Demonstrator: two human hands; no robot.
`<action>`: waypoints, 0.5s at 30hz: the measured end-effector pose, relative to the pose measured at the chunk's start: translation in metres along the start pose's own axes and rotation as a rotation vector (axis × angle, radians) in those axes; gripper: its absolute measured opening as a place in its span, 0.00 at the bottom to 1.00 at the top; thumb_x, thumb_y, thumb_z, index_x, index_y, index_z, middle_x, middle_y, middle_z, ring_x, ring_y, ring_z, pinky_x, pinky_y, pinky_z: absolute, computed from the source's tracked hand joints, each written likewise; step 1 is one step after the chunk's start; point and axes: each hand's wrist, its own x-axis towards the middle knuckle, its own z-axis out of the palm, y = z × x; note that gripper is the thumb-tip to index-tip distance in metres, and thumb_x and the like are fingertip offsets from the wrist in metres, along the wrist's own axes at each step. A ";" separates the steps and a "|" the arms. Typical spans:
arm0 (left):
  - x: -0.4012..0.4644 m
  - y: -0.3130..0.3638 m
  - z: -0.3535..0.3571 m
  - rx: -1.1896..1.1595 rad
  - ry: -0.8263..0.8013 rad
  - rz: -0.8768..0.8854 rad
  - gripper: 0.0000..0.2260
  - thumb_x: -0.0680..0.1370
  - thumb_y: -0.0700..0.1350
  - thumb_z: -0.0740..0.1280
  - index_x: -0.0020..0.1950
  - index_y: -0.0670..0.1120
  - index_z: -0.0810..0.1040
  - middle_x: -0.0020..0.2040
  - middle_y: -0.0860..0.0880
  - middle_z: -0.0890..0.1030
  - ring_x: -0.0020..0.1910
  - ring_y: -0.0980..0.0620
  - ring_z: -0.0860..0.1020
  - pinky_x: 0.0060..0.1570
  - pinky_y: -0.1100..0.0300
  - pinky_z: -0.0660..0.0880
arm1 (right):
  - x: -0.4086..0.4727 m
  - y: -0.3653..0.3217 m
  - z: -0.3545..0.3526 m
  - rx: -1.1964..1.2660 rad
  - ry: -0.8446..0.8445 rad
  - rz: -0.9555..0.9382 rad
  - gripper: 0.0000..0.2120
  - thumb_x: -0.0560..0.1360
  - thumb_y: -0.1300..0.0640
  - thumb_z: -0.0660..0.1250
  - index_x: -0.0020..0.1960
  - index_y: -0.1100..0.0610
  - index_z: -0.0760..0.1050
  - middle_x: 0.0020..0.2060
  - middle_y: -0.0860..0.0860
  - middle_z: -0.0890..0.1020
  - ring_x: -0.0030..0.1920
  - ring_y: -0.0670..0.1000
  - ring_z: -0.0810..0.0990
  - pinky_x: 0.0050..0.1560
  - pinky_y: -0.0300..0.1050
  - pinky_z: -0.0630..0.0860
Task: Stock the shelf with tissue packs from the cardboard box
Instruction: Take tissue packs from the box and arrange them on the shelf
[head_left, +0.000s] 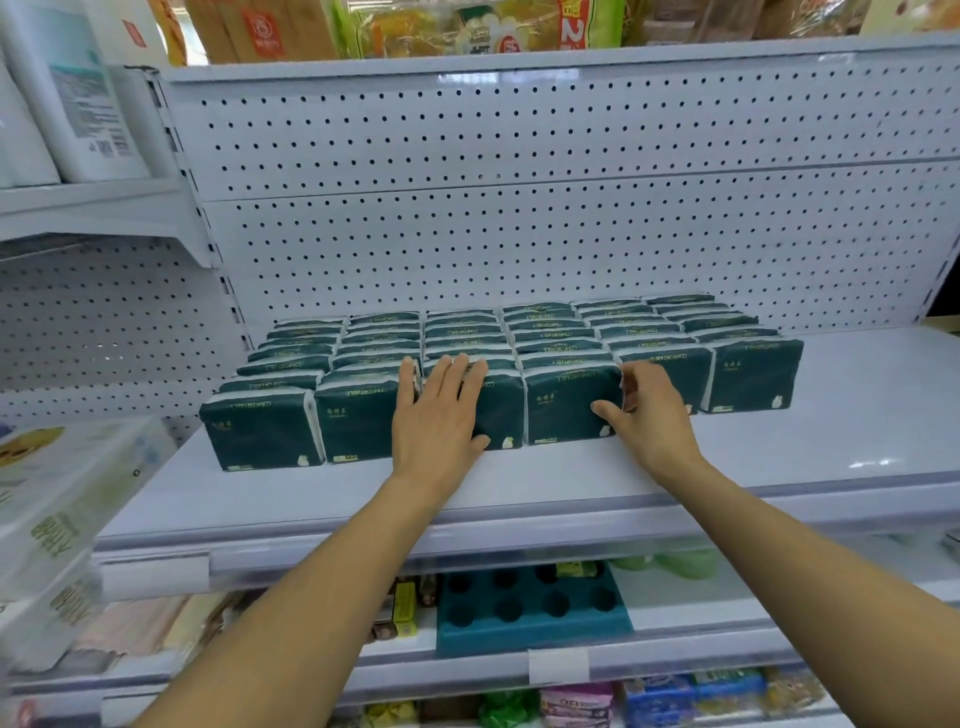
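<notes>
The dark green tissue packs (571, 405) on the white shelf (857, 415) carry the word "COMFORTABLE" in pale letters along their top edges, printed upside down as seen from the aisle. Their front faces bear small gold characters, too small to read. Above the shelf, a red package (574, 23) shows a large "2". The white bundles (47, 525) left of the shelf have olive lettering, blurred past reading.
</notes>
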 end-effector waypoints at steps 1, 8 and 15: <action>0.000 0.000 -0.001 0.002 -0.006 0.001 0.37 0.79 0.60 0.63 0.80 0.50 0.47 0.80 0.49 0.54 0.80 0.49 0.51 0.74 0.42 0.35 | 0.001 0.000 0.000 -0.013 0.002 -0.004 0.15 0.75 0.54 0.72 0.56 0.57 0.71 0.50 0.53 0.73 0.42 0.53 0.74 0.46 0.53 0.76; 0.000 -0.001 -0.006 0.042 -0.031 0.011 0.38 0.79 0.62 0.61 0.80 0.50 0.43 0.81 0.48 0.51 0.80 0.47 0.47 0.74 0.40 0.36 | -0.014 -0.004 -0.002 -0.125 0.120 -0.037 0.27 0.75 0.48 0.70 0.68 0.54 0.65 0.62 0.53 0.69 0.52 0.55 0.75 0.41 0.49 0.73; -0.020 -0.006 -0.024 -0.035 0.081 0.014 0.37 0.78 0.65 0.59 0.81 0.52 0.47 0.81 0.47 0.51 0.80 0.46 0.47 0.75 0.38 0.40 | -0.050 -0.032 -0.004 -0.372 0.206 -0.319 0.32 0.78 0.44 0.62 0.77 0.56 0.59 0.74 0.57 0.63 0.72 0.60 0.63 0.66 0.59 0.68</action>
